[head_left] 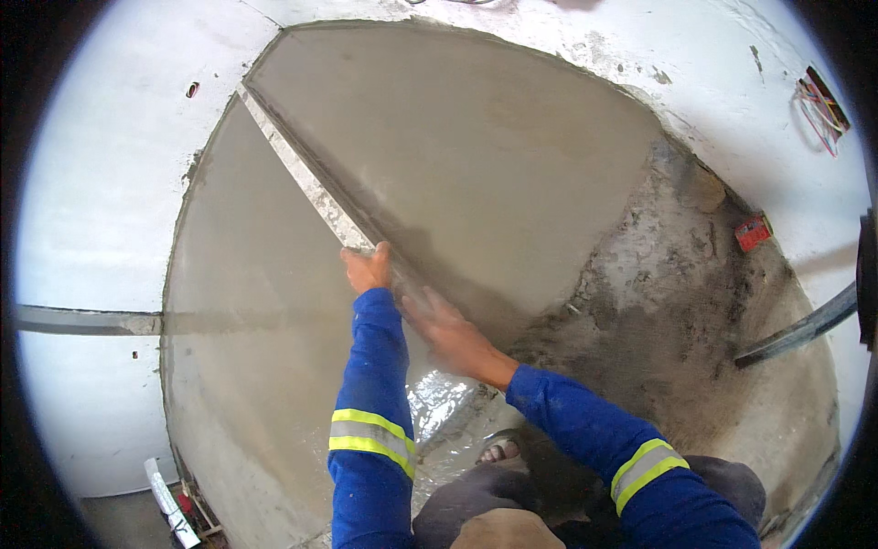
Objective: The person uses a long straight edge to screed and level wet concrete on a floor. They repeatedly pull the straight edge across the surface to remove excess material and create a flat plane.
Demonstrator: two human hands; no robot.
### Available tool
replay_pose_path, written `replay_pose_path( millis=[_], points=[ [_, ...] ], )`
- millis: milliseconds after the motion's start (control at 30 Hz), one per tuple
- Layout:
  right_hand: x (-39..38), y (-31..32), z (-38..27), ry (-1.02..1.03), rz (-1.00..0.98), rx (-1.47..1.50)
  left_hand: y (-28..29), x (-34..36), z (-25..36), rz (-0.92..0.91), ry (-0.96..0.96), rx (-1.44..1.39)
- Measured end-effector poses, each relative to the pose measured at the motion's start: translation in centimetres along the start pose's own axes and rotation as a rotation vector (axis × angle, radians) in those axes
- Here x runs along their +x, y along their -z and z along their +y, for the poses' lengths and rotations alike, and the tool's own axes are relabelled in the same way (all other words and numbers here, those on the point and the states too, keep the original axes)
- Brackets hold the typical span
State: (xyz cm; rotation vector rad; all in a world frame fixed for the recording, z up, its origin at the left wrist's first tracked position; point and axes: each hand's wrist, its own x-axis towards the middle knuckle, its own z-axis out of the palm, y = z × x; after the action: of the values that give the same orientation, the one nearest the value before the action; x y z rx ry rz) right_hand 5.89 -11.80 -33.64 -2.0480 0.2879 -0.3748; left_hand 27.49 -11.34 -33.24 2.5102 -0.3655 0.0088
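Observation:
A long, pale screed straightedge [306, 181], spotted with mortar, lies slantwise across smooth wet grey mortar [476, 137]. Its far end reaches the wall at the upper left. My left hand [368, 268] is closed around the near part of it, thumb on top. Just to the right, my right hand [448, 337] is slightly blurred, with its fingers stretched toward the straightedge's near end. Whether those fingertips touch it, I cannot tell. A dark ridge of mortar runs along the straightedge's right side.
Rough, dark floor [658, 302] extends to the right, with a red box [753, 233] by the wall. A grey pipe [796, 327] juts in at the right. Wires hang from a wall opening [821, 102]. My sandalled foot [499, 450] is below my hands.

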Motion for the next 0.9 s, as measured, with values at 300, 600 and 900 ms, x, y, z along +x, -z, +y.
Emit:
replay_pose_path(
  millis=[300,600,900],
  points=[
    [0.0,0.4,-0.4,-0.01,0.026,0.007,-0.2,0.1,-0.2,-0.004,0.024,-0.023],
    [0.1,0.2,-0.2,0.026,0.01,0.011,0.0,0.1,0.1,0.001,0.036,0.011],
    [0.0,0.3,-0.4,-0.005,0.015,0.006,0.1,-0.1,0.2,0.002,0.037,-0.004]
  ],
)
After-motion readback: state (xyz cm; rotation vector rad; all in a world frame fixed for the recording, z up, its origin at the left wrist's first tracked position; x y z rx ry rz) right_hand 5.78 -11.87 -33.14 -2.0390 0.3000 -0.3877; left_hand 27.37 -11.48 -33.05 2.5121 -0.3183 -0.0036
